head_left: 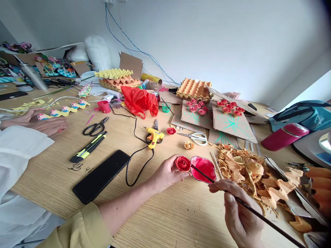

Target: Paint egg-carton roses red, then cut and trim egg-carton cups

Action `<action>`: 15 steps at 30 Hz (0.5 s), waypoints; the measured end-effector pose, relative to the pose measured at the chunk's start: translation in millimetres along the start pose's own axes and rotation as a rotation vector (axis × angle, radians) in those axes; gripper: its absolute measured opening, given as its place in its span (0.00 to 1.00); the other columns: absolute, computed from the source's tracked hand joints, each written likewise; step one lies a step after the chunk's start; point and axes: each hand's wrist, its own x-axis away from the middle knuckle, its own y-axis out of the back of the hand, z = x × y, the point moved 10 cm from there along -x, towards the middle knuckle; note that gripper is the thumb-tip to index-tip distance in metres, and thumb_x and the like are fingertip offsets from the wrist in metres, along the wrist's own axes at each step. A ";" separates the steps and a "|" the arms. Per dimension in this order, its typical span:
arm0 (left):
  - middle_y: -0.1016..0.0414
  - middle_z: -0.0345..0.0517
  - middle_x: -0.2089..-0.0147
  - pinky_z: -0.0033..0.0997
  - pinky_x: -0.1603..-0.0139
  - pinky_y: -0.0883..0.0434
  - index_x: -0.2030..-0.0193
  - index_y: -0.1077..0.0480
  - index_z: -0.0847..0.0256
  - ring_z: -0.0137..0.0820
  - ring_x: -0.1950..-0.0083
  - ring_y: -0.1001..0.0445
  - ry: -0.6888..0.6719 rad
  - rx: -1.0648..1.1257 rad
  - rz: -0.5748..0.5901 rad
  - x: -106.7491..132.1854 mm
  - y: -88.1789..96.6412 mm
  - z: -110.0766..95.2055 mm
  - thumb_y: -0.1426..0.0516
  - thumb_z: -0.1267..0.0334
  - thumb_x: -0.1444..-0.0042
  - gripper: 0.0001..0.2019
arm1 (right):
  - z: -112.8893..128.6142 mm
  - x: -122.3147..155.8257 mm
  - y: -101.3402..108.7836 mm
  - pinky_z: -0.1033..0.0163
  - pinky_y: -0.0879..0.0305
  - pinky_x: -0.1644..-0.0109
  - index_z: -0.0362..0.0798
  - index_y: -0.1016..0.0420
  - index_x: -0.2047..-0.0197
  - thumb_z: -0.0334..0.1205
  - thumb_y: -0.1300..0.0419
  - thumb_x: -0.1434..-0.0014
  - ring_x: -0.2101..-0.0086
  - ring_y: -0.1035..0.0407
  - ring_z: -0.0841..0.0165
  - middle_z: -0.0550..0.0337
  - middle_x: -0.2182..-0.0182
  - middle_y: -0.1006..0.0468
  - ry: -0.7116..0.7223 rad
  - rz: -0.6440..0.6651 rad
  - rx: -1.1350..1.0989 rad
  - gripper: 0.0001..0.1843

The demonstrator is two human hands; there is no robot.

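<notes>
My left hand (167, 173) is closed around a small red paper rose (182, 163), held just above the wooden table (165, 213). My right hand (239, 212) pinches a thin dark paintbrush (248, 207) whose tip reaches toward the rose, over a shallow dish of red paint (204, 168). A heap of orange egg-carton scraps (248, 172) lies to the right of the dish.
A yellow glue gun (154, 136), white scissors (197, 137), black scissors (95, 128), a utility knife (88, 148) and a black phone (101, 175) lie on the table. Cardboard sheets with red roses (230, 119) and egg trays (194, 89) stand behind. Another person's hands (38, 121) rest at the left.
</notes>
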 end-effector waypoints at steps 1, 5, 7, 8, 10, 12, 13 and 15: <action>0.23 0.48 0.56 0.29 0.65 0.29 0.55 0.33 0.62 0.36 0.57 0.22 0.005 0.010 0.003 0.2 0.0 0.5 0.27 0.52 0.54 0.27 | 0.1 0.4 -1.3 0.66 0.28 0.54 0.51 0.25 0.51 0.35 0.50 0.28 0.61 0.22 0.71 0.61 0.64 0.19 0.000 0.009 -0.004 0.12; 0.22 0.50 0.53 0.29 0.65 0.29 0.55 0.33 0.62 0.36 0.56 0.21 -0.002 -0.004 -0.012 0.7 3.4 0.9 0.28 0.54 0.52 0.25 | -2.4 0.5 -4.2 0.65 0.28 0.53 0.51 0.25 0.51 0.34 0.49 0.28 0.61 0.22 0.71 0.61 0.64 0.19 -0.011 0.038 0.001 0.12; 0.22 0.49 0.54 0.29 0.63 0.29 0.54 0.33 0.62 0.34 0.57 0.22 -0.037 -0.063 -0.054 0.4 8.4 -0.1 0.29 0.58 0.51 0.23 | -3.6 -0.7 -1.1 0.65 0.29 0.54 0.51 0.25 0.51 0.35 0.49 0.28 0.61 0.22 0.71 0.61 0.63 0.19 -0.017 0.014 0.018 0.12; 0.23 0.48 0.54 0.28 0.63 0.28 0.53 0.33 0.61 0.33 0.58 0.22 -0.055 -0.091 -0.078 0.2 10.9 -0.3 0.29 0.60 0.51 0.23 | -3.7 -1.4 0.6 0.65 0.29 0.55 0.51 0.25 0.51 0.35 0.50 0.28 0.62 0.22 0.70 0.61 0.64 0.19 -0.018 0.000 0.029 0.12; 0.24 0.46 0.55 0.28 0.64 0.28 0.50 0.34 0.61 0.33 0.58 0.22 -0.072 -0.113 -0.101 -0.3 13.0 1.1 0.30 0.64 0.50 0.23 | -4.0 -2.5 2.4 0.65 0.29 0.55 0.51 0.25 0.51 0.37 0.50 0.27 0.62 0.22 0.71 0.62 0.64 0.19 -0.025 -0.019 0.053 0.12; 0.25 0.46 0.55 0.27 0.65 0.27 0.47 0.35 0.59 0.35 0.56 0.21 -0.083 -0.084 -0.092 -0.7 11.2 2.4 0.32 0.66 0.49 0.24 | -5.3 -3.0 4.0 0.66 0.29 0.56 0.51 0.25 0.51 0.37 0.50 0.27 0.64 0.23 0.71 0.62 0.65 0.19 -0.042 -0.048 0.063 0.12; 0.25 0.46 0.55 0.27 0.65 0.26 0.47 0.35 0.59 0.36 0.55 0.21 -0.093 -0.071 -0.084 -0.6 9.7 2.0 0.33 0.67 0.49 0.24 | -7.0 -3.0 5.0 0.66 0.30 0.57 0.51 0.25 0.52 0.38 0.50 0.27 0.64 0.23 0.71 0.63 0.66 0.19 -0.060 -0.067 0.063 0.11; 0.25 0.47 0.53 0.29 0.61 0.24 0.47 0.34 0.59 0.37 0.52 0.21 -0.129 -0.076 -0.067 0.5 6.2 -1.8 0.34 0.69 0.48 0.22 | -12.1 -2.1 7.1 0.66 0.30 0.57 0.51 0.25 0.53 0.38 0.50 0.26 0.65 0.23 0.71 0.63 0.67 0.19 -0.108 -0.105 0.052 0.11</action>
